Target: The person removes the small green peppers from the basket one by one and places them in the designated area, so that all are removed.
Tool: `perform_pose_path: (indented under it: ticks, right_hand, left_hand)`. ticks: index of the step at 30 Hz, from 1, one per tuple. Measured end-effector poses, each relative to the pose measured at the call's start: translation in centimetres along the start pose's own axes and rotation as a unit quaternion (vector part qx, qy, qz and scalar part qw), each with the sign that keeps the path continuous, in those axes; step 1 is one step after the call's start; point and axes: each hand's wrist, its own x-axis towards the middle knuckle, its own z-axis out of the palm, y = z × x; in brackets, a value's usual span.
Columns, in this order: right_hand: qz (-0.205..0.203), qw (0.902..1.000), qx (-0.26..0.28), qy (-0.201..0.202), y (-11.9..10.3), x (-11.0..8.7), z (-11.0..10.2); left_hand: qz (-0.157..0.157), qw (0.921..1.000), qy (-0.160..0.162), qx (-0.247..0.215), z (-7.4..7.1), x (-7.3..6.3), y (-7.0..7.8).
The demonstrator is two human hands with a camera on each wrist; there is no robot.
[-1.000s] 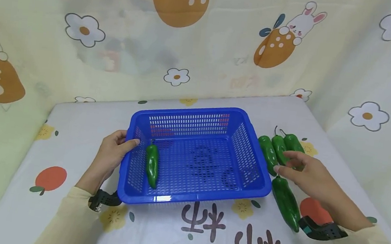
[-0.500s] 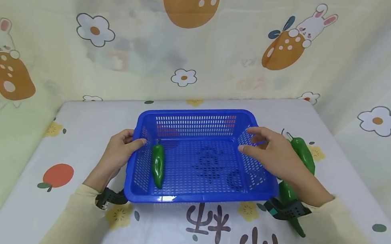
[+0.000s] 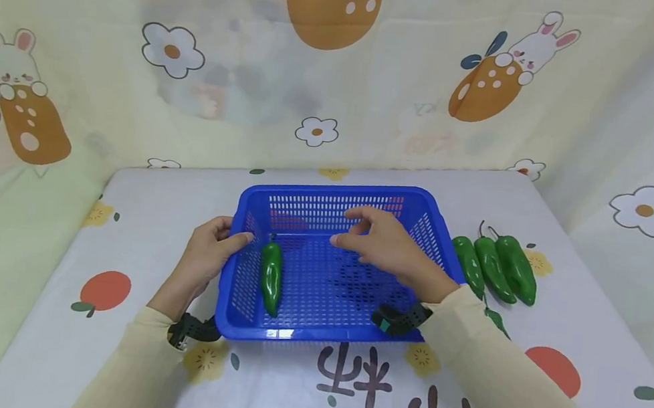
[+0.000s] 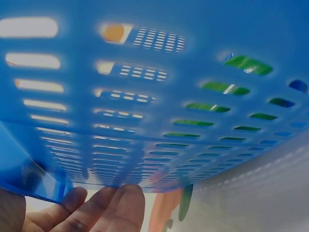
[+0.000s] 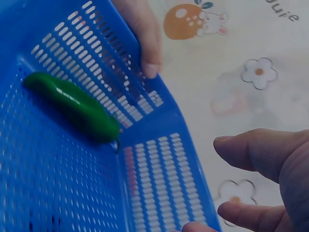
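Observation:
A blue plastic basket (image 3: 324,338) with slotted walls sits on the table. One green chili pepper (image 3: 271,278) lies inside it, along the left wall. My left hand (image 3: 206,254) grips the basket's left rim, thumb over the edge and fingers outside, as the left wrist view also shows. Over the middle of the basket hovers my right hand (image 3: 385,244), its thumb and fingers apart and nothing between them. Several more green peppers (image 3: 492,266) lie on the cloth to the right of the basket; one is partly hidden by the right sleeve.
A pale patterned cloth (image 3: 128,356) covers the table. Behind and at both sides stand hanging fabric walls (image 3: 241,53) printed with rabbits and flowers. The right forearm (image 3: 501,372) crosses the basket's front right corner.
My right hand has moved left from the peppers to above the basket's middle, carrying nothing visible. The left hand keeps its grip on the rim. The whole view has shifted slightly.

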Motion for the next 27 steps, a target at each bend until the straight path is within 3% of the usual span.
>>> perform_pose_path:
  ticks: [10,27]
  right_hand:
    - [0.035,0.9952,0.073,-0.056,-1.6,3.5,3.7]
    - [0.067,0.9892,0.072,-0.108,-1.7,6.8,7.7]
  left_hand:
    - [0.001,1.0,0.002,-0.01,-0.1,0.0,0.3]
    - [0.002,1.0,0.0,-0.004,0.0,-0.1,0.1]
